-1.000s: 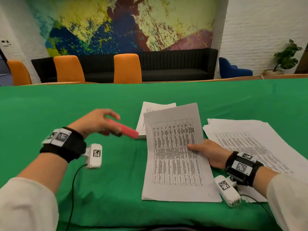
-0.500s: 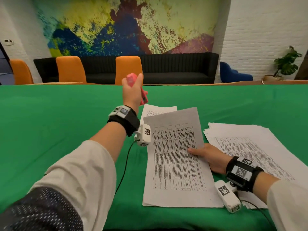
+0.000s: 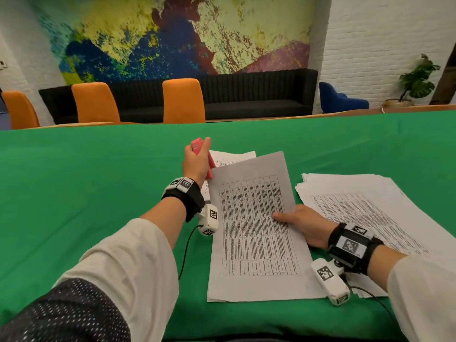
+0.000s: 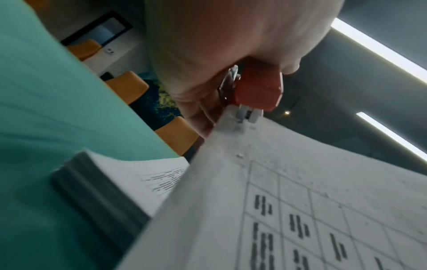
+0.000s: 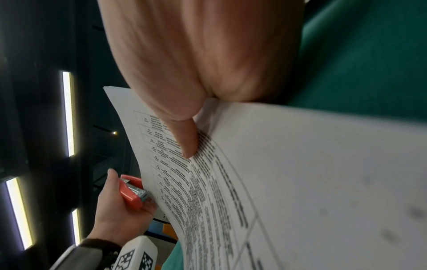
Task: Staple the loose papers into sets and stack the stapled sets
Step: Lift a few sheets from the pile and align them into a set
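Left hand [image 3: 196,164] is curled round the red stapler [image 3: 197,145], whose mouth sits over the top left corner of the set [image 3: 254,225]; the left wrist view shows that corner [image 4: 233,118] inside the stapler's metal mouth. Right hand [image 3: 302,227] pinches the set at its right edge, thumb [image 5: 184,138] on the printed face and the other fingers hidden beneath, so the far half lifts off the desk [image 3: 98,193] while the near edge lies flat.

This looks like the stapling step itself, with the corner lined up and the squeeze probably not yet made; whether a staple is already through cannot be told. Next calls for a firm squeeze with the sheets kept square at that corner, then laying the set on the stack [image 3: 232,157] beyond it, just past the left hand.

Sheets are thin white paper printed with a dense black table, limp enough to bow in a smooth curve. Plastic of the stapler is smooth and blocky, with a grey metal magazine. To the right, partly under the right wrist, a loose pile [image 3: 370,206] fans out with ragged edges. Matte green cloth covers the desk.
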Motion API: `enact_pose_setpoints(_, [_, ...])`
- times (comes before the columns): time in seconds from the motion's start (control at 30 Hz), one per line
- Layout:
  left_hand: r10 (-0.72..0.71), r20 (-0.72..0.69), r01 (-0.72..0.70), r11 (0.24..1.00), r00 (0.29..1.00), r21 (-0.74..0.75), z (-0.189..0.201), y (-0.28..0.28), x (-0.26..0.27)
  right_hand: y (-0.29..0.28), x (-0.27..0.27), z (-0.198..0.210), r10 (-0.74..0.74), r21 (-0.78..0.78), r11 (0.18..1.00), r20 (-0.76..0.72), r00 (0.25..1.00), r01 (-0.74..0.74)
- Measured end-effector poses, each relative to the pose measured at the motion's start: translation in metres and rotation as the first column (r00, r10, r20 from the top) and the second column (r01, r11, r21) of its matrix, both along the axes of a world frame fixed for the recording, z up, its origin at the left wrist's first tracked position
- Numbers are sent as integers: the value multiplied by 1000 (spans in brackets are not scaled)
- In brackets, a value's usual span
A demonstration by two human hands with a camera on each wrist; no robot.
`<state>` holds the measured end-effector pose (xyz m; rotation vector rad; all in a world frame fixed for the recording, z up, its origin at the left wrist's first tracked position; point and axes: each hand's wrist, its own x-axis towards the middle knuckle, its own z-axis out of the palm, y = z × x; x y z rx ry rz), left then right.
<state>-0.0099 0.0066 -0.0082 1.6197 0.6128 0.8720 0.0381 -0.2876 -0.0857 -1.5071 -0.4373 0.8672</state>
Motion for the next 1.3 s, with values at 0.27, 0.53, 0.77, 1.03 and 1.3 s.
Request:
enact_pose_setpoints(0.27, [-20, -76, 20, 1000, 997, -1, -27, 0, -2, 0, 0, 1, 11, 0, 1000, -4, 1000, -11])
enact_pose_setpoints(0.53, [10, -52, -6, 998, 999, 68, -27, -11, 0, 0, 0, 0, -1, 9, 1000, -6, 1000, 1])
enact_pose_setpoints(0.77, [35, 12, -34, 997, 999, -70, -23, -19, -5, -1, 0, 0, 16, 0, 1000, -1, 1000, -16])
enact_pose_setpoints(1.03, [-151, -145, 128, 979, 978, -156, 6, -8, -17, -2, 1, -2, 16, -2, 1000, -1, 1000, -16])
enact_pose_setpoints(1.3, [-49, -676, 225, 958, 735, 176, -8, 37, -88, -3, 0, 1, 14, -14, 1000, 4, 1000, -14])
